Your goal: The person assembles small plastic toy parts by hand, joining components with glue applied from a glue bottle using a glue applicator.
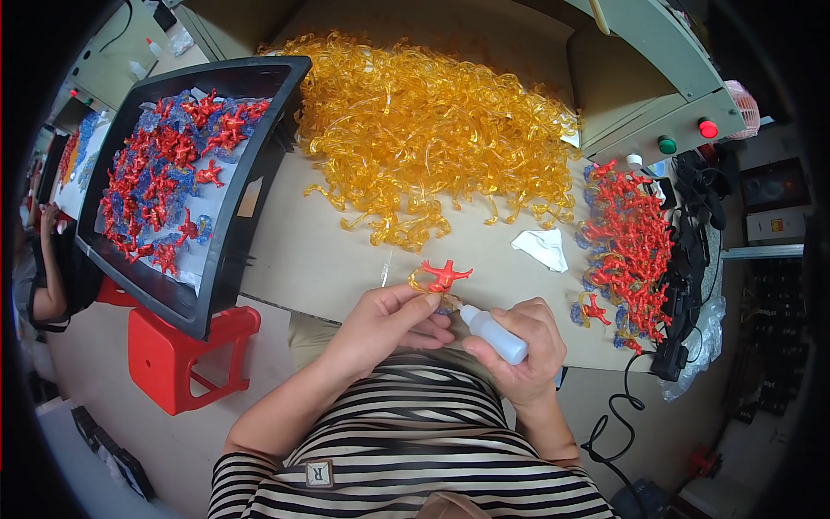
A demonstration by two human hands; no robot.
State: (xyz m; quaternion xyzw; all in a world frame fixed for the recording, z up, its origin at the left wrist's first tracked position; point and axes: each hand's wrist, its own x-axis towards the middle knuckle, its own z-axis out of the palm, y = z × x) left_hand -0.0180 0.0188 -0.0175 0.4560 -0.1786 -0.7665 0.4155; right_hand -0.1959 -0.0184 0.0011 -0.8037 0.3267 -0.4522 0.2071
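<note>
My left hand (389,322) is closed on a small red plastic figure (445,276), which has a yellow translucent piece at its side and some blue low down, partly hidden by my fingers. In my right hand (529,342) is a small white squeeze bottle (495,335), tilted so its nozzle points at the lower part of the figure. Whether the nozzle touches the figure I cannot tell. Beyond my hands lies a large heap of translucent yellow curled plastic pieces (432,130). To the right is a pile of red figures with blue and yellow parts (629,251).
A black tray (226,227) of red and blue figures stands at the left, overhanging the table edge. Below it is a red stool (164,359). A crumpled white tissue (542,249) lies on the table (337,251). Black cables (618,424) hang at the right. Another person's arm (50,268) shows far left.
</note>
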